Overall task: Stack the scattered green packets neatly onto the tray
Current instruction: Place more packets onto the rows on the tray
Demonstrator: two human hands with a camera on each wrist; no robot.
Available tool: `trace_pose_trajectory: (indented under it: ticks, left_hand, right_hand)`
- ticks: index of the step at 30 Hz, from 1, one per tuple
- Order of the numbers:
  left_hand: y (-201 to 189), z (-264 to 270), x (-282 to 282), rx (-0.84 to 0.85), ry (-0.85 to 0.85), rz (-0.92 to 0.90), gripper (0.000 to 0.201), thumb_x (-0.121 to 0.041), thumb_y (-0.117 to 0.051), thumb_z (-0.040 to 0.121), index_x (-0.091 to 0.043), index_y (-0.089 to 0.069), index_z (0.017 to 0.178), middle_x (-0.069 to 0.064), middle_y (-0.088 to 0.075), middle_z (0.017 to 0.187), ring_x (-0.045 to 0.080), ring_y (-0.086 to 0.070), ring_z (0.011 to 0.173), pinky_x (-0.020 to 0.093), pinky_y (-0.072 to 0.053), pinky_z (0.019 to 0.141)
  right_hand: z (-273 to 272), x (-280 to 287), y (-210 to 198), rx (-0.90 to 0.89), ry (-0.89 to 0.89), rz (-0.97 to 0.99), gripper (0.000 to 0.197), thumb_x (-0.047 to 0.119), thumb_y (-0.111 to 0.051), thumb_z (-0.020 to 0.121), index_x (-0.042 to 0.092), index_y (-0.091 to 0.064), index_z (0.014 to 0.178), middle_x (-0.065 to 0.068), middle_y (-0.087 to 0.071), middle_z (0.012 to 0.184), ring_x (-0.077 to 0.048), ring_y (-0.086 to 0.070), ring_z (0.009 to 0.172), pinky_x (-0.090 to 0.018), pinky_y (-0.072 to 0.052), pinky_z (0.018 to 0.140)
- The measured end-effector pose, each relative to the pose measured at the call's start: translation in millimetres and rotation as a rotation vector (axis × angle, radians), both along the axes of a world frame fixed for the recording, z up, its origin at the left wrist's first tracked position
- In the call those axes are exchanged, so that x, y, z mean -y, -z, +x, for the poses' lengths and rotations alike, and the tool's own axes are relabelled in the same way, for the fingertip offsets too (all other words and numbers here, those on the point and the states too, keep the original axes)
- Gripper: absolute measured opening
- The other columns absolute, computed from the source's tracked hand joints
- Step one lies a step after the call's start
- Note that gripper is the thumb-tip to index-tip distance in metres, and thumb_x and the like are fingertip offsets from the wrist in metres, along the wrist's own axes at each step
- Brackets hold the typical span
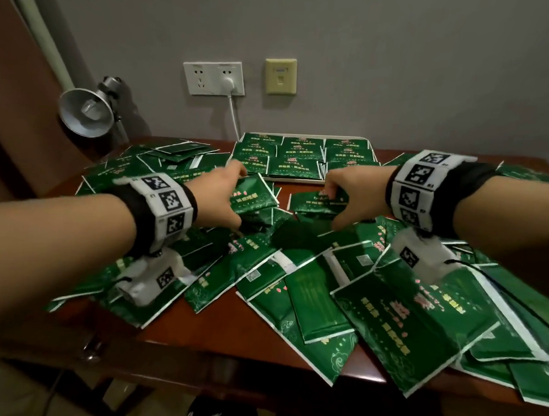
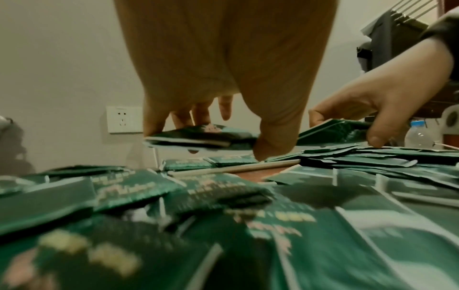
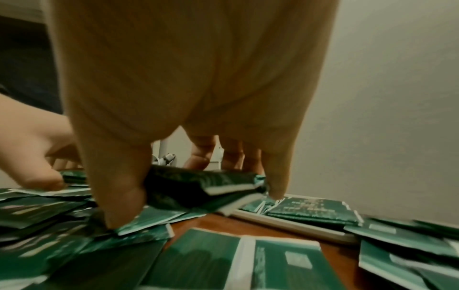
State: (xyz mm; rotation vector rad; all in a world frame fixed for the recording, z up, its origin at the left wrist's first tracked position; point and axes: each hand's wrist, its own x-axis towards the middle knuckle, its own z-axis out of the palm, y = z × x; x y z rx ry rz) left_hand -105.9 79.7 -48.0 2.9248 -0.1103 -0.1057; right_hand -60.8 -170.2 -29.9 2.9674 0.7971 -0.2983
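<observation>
Both forearms outstretched, left hand (image 1: pixel 218 196) and right hand (image 1: pixel 356 196) palm-down, fingers (image 3: pixel 119 188) curled in pinch.

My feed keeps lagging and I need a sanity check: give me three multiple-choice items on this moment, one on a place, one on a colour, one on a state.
1. Where is the tray?
A. At the table's far edge, below the wall sockets
B. On the floor
C. At the near left corner

2. What colour is the plug in the wall socket?
A. Black
B. White
C. Red

3. What is the right hand doing?
A. Lying flat and empty on the table
B. Gripping a small bundle of green packets
C. Touching the lamp

Answers:
1 A, the head view shows the tray with rows of packets against the wall.
2 B, plug and cord are white.
3 B, the right wrist view shows thumb and fingers clamped round several packets; the left hand holds its own bundle.
</observation>
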Motion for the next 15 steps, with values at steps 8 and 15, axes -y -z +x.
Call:
trace_pose_trajectory:
  ticks: [8,15]
  left_hand:
    - [-40,120,-27,0.045,0.041,0.099,0.078,-0.010,-0.079,0.073,-0.020,-0.032,0.135,0.008,-0.054,0.129,0.026,-0.056,0.113,0.046,-0.051,0.093]
    - [-34,234,-40,0.022,0.067,0.106,0.067,-0.004,-0.074,0.075,-0.017,-0.036,0.129,0.008,-0.056,0.122,0.025,-0.057,0.108,0.044,-0.054,0.088]
  right_hand:
    - [106,-17,-18,0.159,0.128,0.037,0.045,0.038,-0.080,0.073,0.019,-0.049,0.099,-0.006,-0.057,0.101,-0.025,-0.052,0.083,-0.031,-0.042,0.068]
    - [217,-47,-11,0.146,0.140,0.007,0.044,0.038,-0.081,0.074,0.019,-0.049,0.097,-0.009,-0.057,0.106,-0.027,-0.052,0.085,-0.032,-0.042,0.067]
